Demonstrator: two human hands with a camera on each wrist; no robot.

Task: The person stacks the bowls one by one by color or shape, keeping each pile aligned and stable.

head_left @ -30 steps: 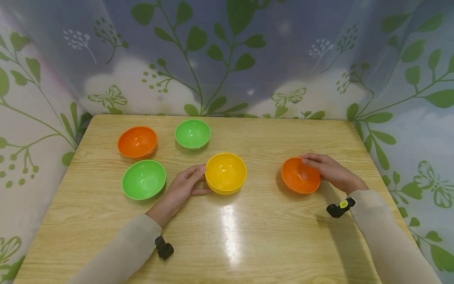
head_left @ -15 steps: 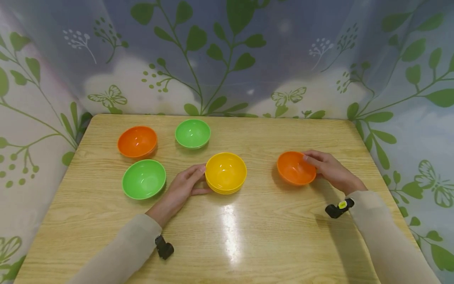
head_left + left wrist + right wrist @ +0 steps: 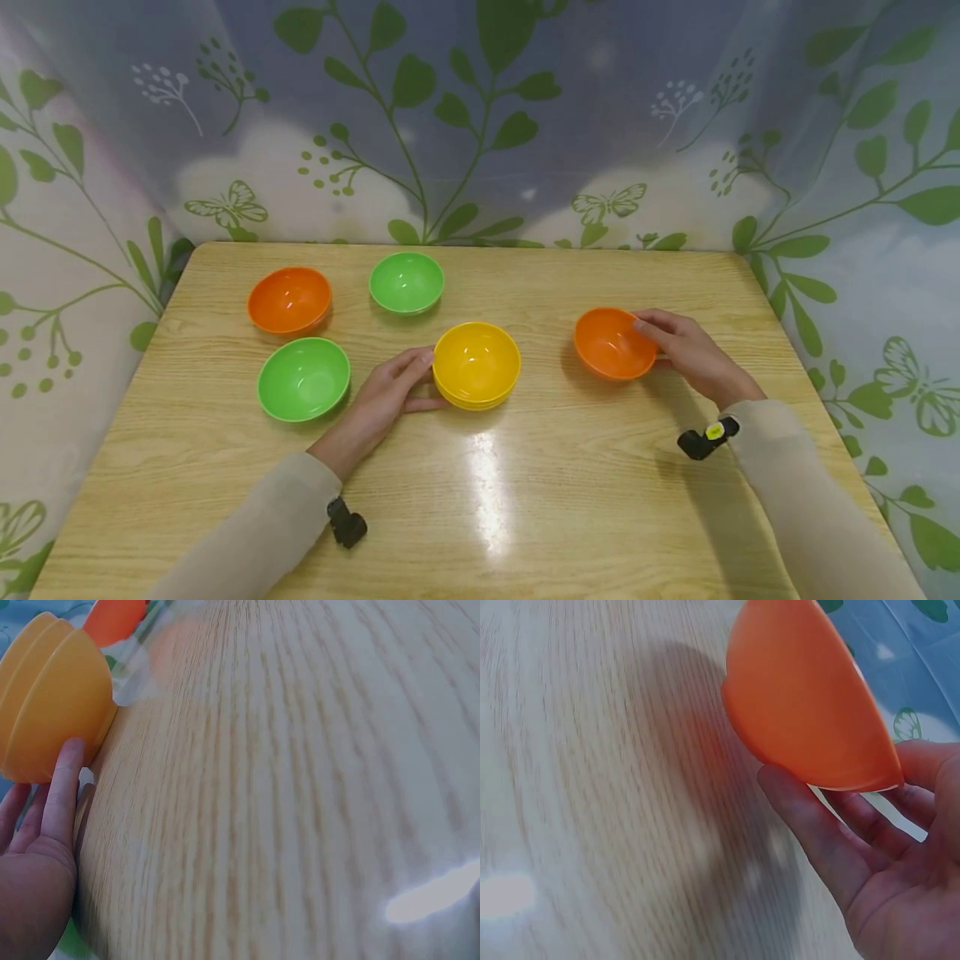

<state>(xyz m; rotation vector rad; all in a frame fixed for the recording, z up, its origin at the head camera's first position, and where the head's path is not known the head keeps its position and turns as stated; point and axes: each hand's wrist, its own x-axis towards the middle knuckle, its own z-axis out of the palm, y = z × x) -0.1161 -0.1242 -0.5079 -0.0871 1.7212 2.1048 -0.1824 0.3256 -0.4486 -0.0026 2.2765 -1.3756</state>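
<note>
A stack of yellow bowls (image 3: 476,367) stands mid-table. My left hand (image 3: 386,387) holds its left side, thumb at the rim and fingers lower along the wall; in the left wrist view, the extended fingers (image 3: 64,791) touch the yellow side. Over at the right, my right hand (image 3: 693,354) grips an orange bowl (image 3: 613,346) by its right rim. The right wrist view shows this orange bowl (image 3: 806,697) raised off the wood, its shadow apart from it, with a finger against the outer wall.
At the left stand another orange bowl (image 3: 289,302) and two green bowls, one nearer (image 3: 303,380) and one farther back (image 3: 407,284). The wooden table (image 3: 570,500) ends at a leaf-patterned curtain (image 3: 465,167) behind and at both sides.
My right hand has lifted the orange bowl and carried it leftward and away from me, toward the yellow stack. The left hand and the other bowls stay where they were.
</note>
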